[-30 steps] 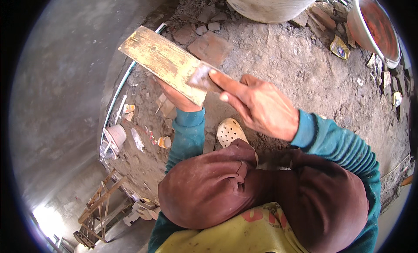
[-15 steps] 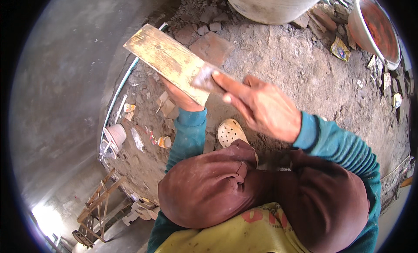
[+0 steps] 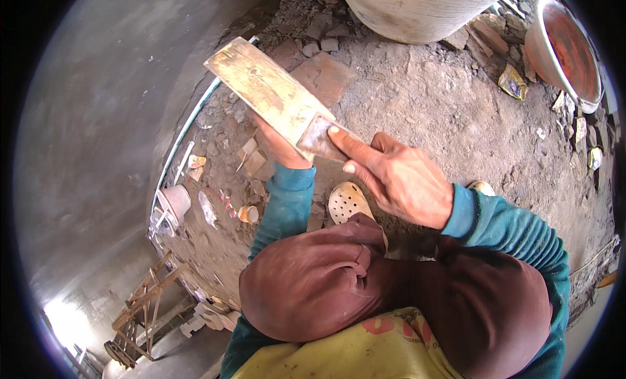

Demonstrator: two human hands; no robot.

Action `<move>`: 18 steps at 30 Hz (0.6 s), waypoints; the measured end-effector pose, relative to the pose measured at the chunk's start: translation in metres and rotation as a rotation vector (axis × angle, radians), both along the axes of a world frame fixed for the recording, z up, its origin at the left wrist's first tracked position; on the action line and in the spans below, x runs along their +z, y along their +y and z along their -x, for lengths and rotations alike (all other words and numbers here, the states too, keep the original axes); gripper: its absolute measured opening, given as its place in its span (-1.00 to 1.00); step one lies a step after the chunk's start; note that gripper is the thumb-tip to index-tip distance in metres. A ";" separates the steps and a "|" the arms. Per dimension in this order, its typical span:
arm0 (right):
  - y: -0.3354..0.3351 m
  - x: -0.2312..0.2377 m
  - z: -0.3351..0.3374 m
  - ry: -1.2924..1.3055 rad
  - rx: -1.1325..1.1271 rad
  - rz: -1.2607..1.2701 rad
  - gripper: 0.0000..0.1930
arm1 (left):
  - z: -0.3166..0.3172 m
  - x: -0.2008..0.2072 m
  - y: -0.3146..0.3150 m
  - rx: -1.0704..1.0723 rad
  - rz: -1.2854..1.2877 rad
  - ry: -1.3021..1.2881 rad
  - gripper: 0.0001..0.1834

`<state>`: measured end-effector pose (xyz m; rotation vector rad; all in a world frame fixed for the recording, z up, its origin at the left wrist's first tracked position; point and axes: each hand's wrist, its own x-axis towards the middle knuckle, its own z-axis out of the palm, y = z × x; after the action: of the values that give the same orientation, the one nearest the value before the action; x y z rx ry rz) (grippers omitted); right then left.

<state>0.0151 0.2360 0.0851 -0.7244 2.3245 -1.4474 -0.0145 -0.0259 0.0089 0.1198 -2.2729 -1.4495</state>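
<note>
A pale, worn wooden board [image 3: 267, 85] slants up and to the left in front of my knees, above the dirt floor. My left hand [image 3: 279, 144] is closed on it from beneath; the board hides most of those fingers. Against the near end of the board's upper face lies a flat, grey, stained scraper [image 3: 318, 135]. My right hand [image 3: 414, 183] grips this scraper, the index finger stretched along its top. The scraper's handle end is hidden inside that hand.
A large pale tub [image 3: 417, 17] stands at the far side, with a reddish-lined basin [image 3: 540, 49] to its right. A flat broken slab [image 3: 326, 77] lies beyond the board. Along the left wall run a thin pipe [image 3: 186, 124] and a small pinkish bucket [image 3: 176, 201]; a wooden trestle [image 3: 140, 307] stands lower left.
My right hand and the scraper have shifted slightly down and to the right, toward the board's near end. The board appears a little further right in view.
</note>
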 end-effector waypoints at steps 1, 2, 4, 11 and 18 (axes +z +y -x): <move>-0.003 -0.004 0.006 0.045 -0.042 0.031 -0.52 | 0.002 -0.006 0.006 -0.010 0.007 0.060 0.14; -0.007 -0.009 0.011 0.082 -0.086 0.059 -0.52 | 0.001 -0.011 0.007 -0.012 -0.019 0.071 0.13; -0.013 -0.013 0.016 0.092 -0.092 0.090 -0.51 | -0.006 -0.021 0.009 -0.016 -0.069 0.079 0.11; -0.009 -0.024 0.027 0.106 -0.103 0.037 -0.56 | -0.007 -0.022 0.008 -0.020 -0.062 -0.030 0.03; 0.015 -0.031 0.014 0.046 -0.171 0.085 -0.54 | -0.006 -0.008 -0.006 -0.017 -0.026 0.012 -0.01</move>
<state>0.0014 0.2505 0.0537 -0.5991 2.4241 -1.6275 -0.0088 -0.0317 0.0008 0.0999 -2.2511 -1.4851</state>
